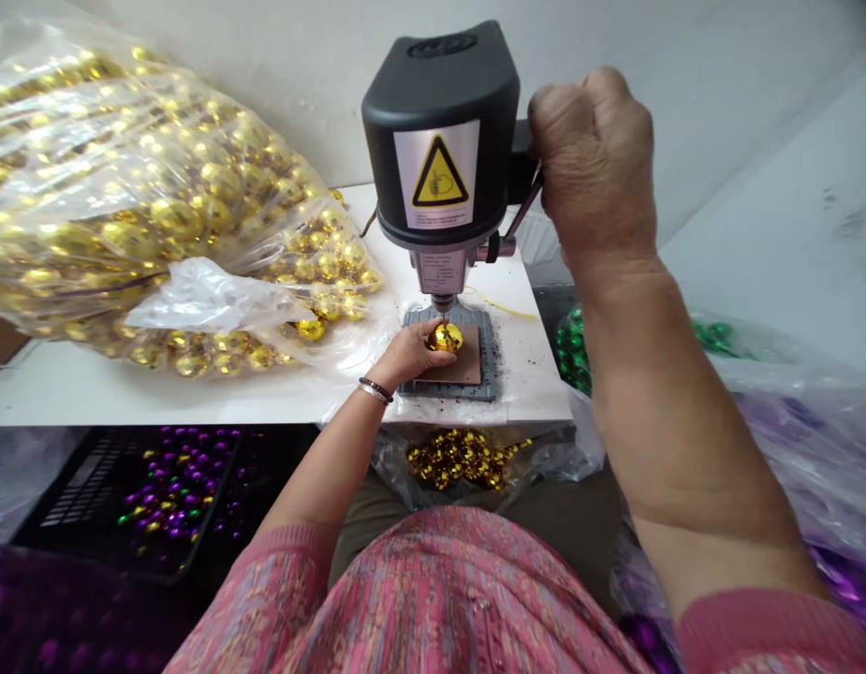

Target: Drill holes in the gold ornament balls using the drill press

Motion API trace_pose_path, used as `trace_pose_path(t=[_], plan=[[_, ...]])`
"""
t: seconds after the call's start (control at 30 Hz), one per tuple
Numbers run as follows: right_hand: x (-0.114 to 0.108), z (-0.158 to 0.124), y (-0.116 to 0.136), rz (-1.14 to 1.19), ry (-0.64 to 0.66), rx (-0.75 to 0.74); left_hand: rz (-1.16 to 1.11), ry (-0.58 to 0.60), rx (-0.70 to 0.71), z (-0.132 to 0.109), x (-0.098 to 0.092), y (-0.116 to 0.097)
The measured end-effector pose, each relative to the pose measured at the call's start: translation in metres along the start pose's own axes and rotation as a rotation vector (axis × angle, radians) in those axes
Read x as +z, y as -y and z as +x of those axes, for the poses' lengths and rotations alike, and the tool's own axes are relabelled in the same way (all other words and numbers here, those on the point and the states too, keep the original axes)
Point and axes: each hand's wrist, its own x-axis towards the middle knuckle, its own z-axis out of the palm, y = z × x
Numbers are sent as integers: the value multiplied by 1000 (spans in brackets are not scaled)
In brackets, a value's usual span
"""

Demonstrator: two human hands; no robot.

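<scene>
Gold baubles fill a clear plastic bag [158,206] left of the bench drill [439,140], above a black crate [124,496] of purple beads. Under the drill's chuck [443,301], a round gold bauble [447,338] — no clear long axis — sits against a brown pad [464,370], held beneath the curled fingers [425,339] of the left hand [404,356]. Right of the drill, the right hand [594,159] is clenched around the feed lever [523,211] — dark grit scattered on the white table [527,360], green baubles [573,346] beyond.
</scene>
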Motion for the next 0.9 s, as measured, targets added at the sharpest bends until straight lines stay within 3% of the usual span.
trace_pose_path(t=[0.17, 0.37, 0.63, 0.9], plan=[[-13, -20, 3, -80, 32, -43, 52, -32, 10, -1, 3, 4], [-25, -59, -5, -163, 43, -206, 93, -51, 29, -2, 6, 7], [-26, -90, -23, -291, -2, -292, 113, -62, 35, -2, 7, 8], [-21, -110, -54, -385, -91, -516, 107, -62, 8, -5, 7, 5]])
